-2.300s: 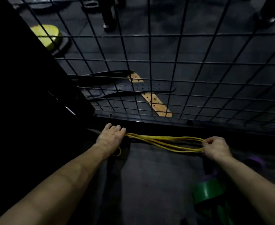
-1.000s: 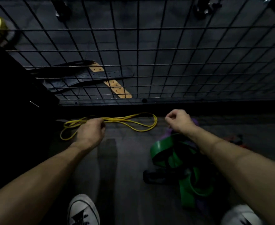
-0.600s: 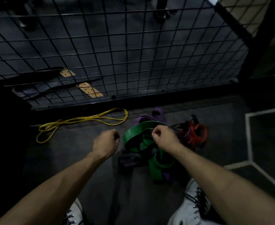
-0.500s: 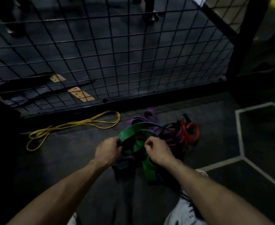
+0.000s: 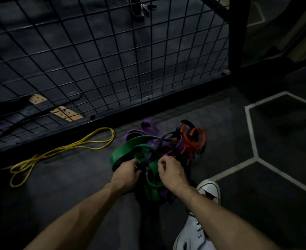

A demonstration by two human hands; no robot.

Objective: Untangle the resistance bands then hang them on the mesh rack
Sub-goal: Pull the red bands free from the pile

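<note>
- Over on your far left, the yellow band (image 5: 62, 150) lies alone on the dark floor (image 5: 67, 186), stretched out in loose loops just in front of the mesh rack's base and apart from the pile.
- Behind it, the mesh rack (image 5: 112, 56) stands upright across the top of your view, with no band on it.
- At centre, your left hand (image 5: 126, 175) is curled closed at the near left edge of the tangle, fingers pinching a dark strap where it crosses the green band (image 5: 125, 152).
- Just right of that, your right hand (image 5: 173, 173) is also closed, knuckles up, gripping into the same knot; which strap it has I cannot tell.
- Beyond your hands, the purple band (image 5: 149, 128) and the red band (image 5: 193, 139) are wound into the far side of the pile.
- At lower right, your white shoe (image 5: 209, 191) sits just beside the tangle.
</note>
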